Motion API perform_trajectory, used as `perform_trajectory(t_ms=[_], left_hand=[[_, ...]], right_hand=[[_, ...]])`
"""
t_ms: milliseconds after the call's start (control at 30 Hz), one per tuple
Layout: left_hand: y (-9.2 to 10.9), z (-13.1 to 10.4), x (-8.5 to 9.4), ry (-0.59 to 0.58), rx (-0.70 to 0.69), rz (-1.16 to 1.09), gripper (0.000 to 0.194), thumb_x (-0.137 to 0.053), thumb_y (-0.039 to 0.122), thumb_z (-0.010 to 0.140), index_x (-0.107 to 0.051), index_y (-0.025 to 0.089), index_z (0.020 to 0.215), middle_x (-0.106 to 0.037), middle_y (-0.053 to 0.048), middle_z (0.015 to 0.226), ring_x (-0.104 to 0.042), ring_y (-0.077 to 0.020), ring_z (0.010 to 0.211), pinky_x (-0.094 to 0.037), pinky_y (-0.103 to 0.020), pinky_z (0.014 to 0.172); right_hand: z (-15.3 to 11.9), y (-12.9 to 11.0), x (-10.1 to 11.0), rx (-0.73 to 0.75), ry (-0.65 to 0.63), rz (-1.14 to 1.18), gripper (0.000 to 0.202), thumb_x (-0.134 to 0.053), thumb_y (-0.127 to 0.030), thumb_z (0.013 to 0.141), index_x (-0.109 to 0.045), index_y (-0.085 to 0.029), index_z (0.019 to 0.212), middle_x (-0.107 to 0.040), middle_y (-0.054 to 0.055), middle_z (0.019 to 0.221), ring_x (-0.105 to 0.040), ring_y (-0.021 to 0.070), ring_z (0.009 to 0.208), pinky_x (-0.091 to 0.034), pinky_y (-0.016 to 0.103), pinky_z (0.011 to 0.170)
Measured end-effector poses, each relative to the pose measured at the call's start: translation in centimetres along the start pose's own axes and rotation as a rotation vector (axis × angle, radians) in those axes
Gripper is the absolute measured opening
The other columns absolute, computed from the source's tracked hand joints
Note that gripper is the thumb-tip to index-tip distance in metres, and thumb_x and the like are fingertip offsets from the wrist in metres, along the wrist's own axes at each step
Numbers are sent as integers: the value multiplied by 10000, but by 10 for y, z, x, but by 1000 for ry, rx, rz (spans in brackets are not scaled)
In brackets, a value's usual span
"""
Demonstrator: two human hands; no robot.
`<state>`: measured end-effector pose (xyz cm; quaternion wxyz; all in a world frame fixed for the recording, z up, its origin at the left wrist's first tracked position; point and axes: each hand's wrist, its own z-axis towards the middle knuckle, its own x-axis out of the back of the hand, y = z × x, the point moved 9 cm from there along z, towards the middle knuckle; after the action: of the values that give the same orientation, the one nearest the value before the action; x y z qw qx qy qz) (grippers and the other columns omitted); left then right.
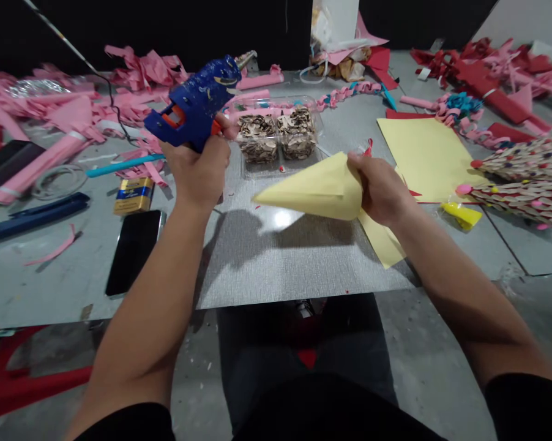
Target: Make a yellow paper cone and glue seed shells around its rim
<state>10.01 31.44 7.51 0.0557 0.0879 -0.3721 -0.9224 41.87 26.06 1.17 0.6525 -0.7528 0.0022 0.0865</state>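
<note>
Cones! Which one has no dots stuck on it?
The yellow cone in the right hand. The two spotty cones at far right have colourful dots.

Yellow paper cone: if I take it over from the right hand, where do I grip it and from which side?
I'd grip the yellow paper cone lightly around its narrower half, coming from the near side. The right hand occupies the wide end, the body tapers leftward to a point, and the glue gun is up beyond the tip.

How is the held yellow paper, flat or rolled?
Rolled: the yellow paper tapers to a point, its wide end at the right hand.
</note>
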Motion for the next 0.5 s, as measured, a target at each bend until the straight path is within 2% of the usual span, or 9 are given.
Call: perform_trajectory(t_ms=[100,200,300,367,500], left_hand=[[-2,1,5,73,-12,1,271,-917,486,789,-747,278,825,-652,26,729,-301,-85,483,-190,-354,477],[-3,3,6,65,-13,0,310,-936,513,765,-743,274,812,-642,28,711,-292,-80,482,-185,-347,466],[-6,4,4,12,-25,6,296,-936,475,793,-737,258,830,-638,18,722,-326,-81,505,-242,-342,476],[-7,5,4,-6,-40,9,277,-923,457,822,-739,253,855,-636,11,741,-347,-89,534,-279,-343,504],[-8,4,3,-22,-47,8,310,-940,486,824,-749,244,857,-612,14,726,-328,-87,560,-255,-332,509]], right_hand=[[-11,-3,-17,-12,-191,-172,590,-921,-808,791,-692,-274,688,-770,73,750,-734,263,714,-580,369,568],[-16,-16,-24,140,-257,-401,619,-800,-829,933,-790,-247,723,-765,61,717,-663,191,635,-530,318,541],[-13,-27,-19,260,-179,-444,578,-777,-776,993,-820,-243,771,-726,37,686,-599,153,595,-503,304,542],[-12,-34,-12,333,-86,-428,501,-768,-711,1036,-840,-258,833,-744,31,729,-623,159,637,-524,313,583],[-16,-44,-6,441,5,-431,361,-728,-525,1117,-869,-289,882,-755,12,729,-652,166,675,-554,339,667]])
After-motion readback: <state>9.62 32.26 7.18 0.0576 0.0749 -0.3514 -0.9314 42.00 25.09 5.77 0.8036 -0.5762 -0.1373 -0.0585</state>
